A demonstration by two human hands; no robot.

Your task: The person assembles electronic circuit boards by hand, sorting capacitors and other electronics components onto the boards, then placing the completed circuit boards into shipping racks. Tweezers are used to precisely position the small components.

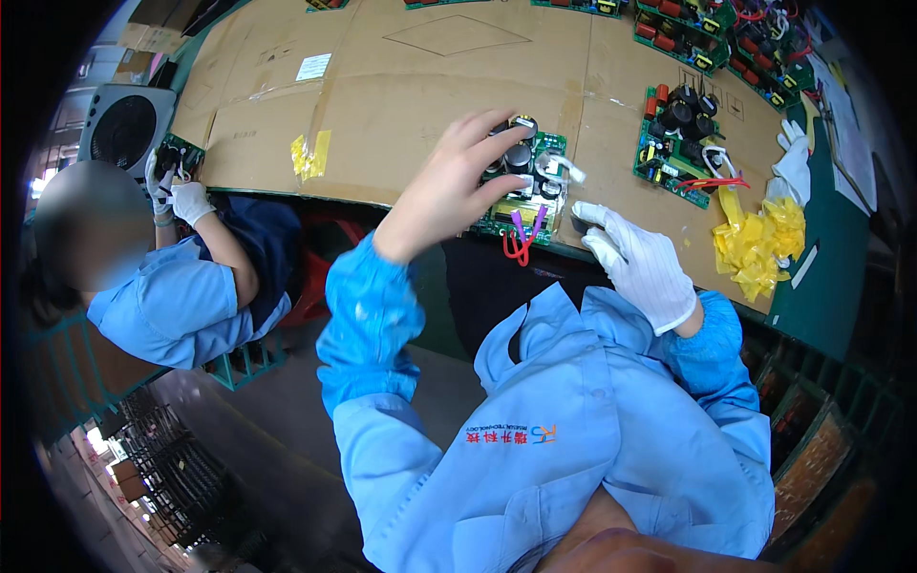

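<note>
A green circuit board (549, 216) lies at the near edge of the cardboard-covered table, in front of me. Tall black capacitors with silvery tops, a white connector lead and red and purple wires stand out on it. My bare left hand (449, 177) reaches over its left side, thumb and fingers spread around the capacitors; whether the fingertips touch them is hard to tell. Just right of the board, my right hand (645, 267) wears a white striped glove. Its fingers are curled at the table edge over a small dark thing (579, 225), mostly hidden.
Another circuit board (673, 143) with red wires lies to the right. Crumpled yellow tape (759, 244) and a white glove (791, 162) are beyond it. More boards (683, 33) crowd the far right. A co-worker (181, 277) handles a board at left, near a fan (124, 124).
</note>
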